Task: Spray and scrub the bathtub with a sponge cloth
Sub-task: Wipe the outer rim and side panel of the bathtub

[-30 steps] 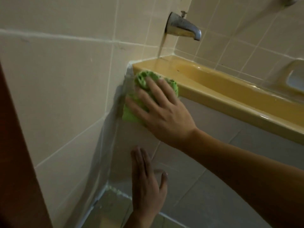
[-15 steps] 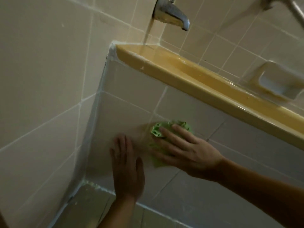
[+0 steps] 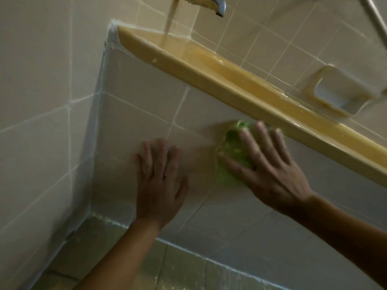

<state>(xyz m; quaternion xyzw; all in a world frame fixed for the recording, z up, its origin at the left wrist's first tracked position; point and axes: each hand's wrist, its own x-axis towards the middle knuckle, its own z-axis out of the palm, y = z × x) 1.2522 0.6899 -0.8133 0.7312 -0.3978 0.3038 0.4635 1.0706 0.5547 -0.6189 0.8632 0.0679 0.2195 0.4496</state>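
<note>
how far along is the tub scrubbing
Done: cannot tell what was sprayed; the floor looks wet. In hand: the right hand presses the green sponge cloth on the tiled front panel just under the yellow rim, left hand flat beside it. Left: the tub's inside is hidden, so cannot judge.

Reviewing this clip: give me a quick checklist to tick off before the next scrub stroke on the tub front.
1. Sponge cloth under right hand, flat on tiled tub front: ok.
2. Left hand braced on tiles, apart from cloth: ok.
3. Faucet off: not ok, water runs.
4. Spray bottle at hand: cannot tell, not in view.
5. Tiles sprayed: cannot tell.
</note>
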